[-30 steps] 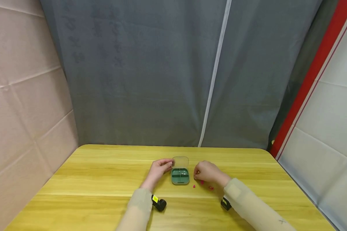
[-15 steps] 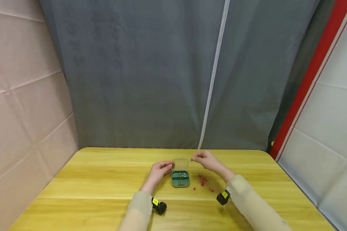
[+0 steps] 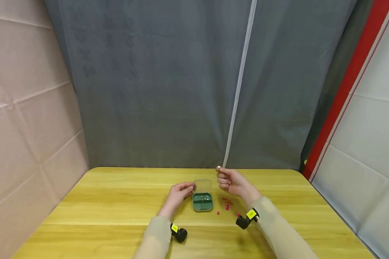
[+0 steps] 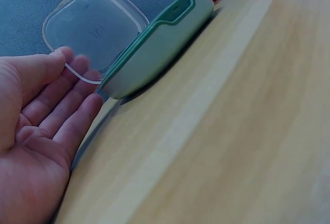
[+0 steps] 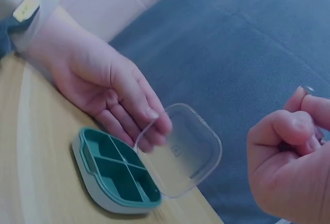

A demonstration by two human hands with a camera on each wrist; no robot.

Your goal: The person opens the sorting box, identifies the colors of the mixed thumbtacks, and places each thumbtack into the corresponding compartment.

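A green pill box [image 3: 202,202] with several compartments lies open on the yellow table [image 3: 116,201]. Its clear lid [image 3: 203,186] stands up at the back. My left hand [image 3: 188,187] is beside it, its straight fingers touching the lid's left edge. The left wrist view has those fingers [image 4: 62,105] against the lid [image 4: 95,26] and the box [image 4: 160,44]. My right hand [image 3: 218,169] is raised above and right of the box and pinches a small pale bead [image 3: 218,168]. In the right wrist view the bead [image 5: 308,89] sits at its fingertips [image 5: 304,103], above the box [image 5: 116,177].
Small red and pink pieces [image 3: 227,202] lie scattered on the table right of the box, below my right hand. A grey curtain [image 3: 194,82] hangs behind the table's far edge. A padded wall stands on the left.
My right hand has risen from the pieces on the table to above the box's right side, a small bead pinched in it. My left hand has stayed at the lid.
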